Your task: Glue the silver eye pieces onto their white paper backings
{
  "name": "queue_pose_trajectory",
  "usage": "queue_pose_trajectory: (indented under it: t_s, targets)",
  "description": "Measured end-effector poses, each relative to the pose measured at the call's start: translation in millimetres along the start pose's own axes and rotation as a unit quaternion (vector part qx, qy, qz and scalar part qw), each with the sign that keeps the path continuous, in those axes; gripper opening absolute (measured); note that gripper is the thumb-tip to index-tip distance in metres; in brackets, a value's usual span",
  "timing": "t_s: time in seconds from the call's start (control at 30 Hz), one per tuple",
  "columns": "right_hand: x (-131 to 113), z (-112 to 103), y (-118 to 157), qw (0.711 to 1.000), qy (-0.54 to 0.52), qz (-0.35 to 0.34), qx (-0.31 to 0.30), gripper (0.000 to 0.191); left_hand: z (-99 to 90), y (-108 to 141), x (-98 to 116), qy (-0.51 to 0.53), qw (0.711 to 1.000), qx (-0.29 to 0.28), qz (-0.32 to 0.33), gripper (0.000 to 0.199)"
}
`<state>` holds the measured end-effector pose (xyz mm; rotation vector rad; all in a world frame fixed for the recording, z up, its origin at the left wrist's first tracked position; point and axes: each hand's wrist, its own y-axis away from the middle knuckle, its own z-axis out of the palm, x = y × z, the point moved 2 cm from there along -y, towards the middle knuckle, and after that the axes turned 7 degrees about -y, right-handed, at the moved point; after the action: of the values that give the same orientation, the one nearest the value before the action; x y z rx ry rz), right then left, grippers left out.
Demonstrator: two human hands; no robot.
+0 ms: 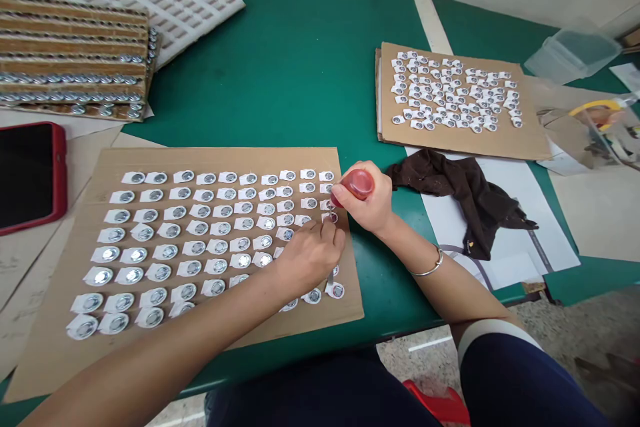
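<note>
My right hand (pixel 373 203) is closed around a small squeeze bottle (pixel 358 184) of red liquid, tilted with its thin nozzle pointing down. The nozzle reaches the right-hand column of small round metal parts on white tabs (pixel 335 290). Just below the nozzle, my left hand (pixel 313 250) is closed, its fingers pinching a thin metal tool (pixel 331 276) that looks like tweezers. Most of that tool is hidden by the fingers. Both hands are over a cardboard sheet (pixel 345 310) bearing many such parts in rows; my left forearm covers some of them.
A second cardboard sheet (pixel 455 137) with similar parts lies at the back right, near a brown cloth (pixel 460 187) and a clear plastic container (pixel 573 53). To the left are a red-cased phone (pixel 30 173), stacked cardboard strips (pixel 75 67) and a white tray (pixel 200 3).
</note>
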<state>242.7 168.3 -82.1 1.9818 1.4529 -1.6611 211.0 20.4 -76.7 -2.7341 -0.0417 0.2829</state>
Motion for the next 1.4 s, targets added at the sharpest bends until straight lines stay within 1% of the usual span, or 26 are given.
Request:
queue_pose_trajectory:
  t_s: [0.3, 0.73, 0.93, 1.1, 1.4]
  targets:
    - [-0.2, 0.8, -0.9, 1.0, 0.006, 0.002, 0.004, 0.028, 0.7, 0.1, 0.5, -0.001, 1.0, 0.001, 0.0, 0.02]
    - [3.4, -0.6, -2.7, 1.0, 0.021, -0.007, 0.015, 0.031, 2.0, 1.6, -0.5, 0.006, 1.0, -0.022, 0.007, 0.021]
    - [3.2, -2.6, -3.3, 0.999, 0.024, -0.029, 0.018, 0.03, 2.7, 2.4, -1.3, 0.01, 0.999, -0.036, 0.008, 0.021]
    - [3.3, -4.6, -2.9, 0.998, 0.032, -0.055, 0.022, 0.031, 2.2, 2.2, -2.0, 0.024, 0.999, -0.033, 0.002, 0.021]
    - [0.5, -5.6, -0.7, 0.996, 0.052, -0.072, 0.019, 0.03, 0.8, 2.1, -3.5, 0.047, 0.998, -0.047, -0.003, 0.021]
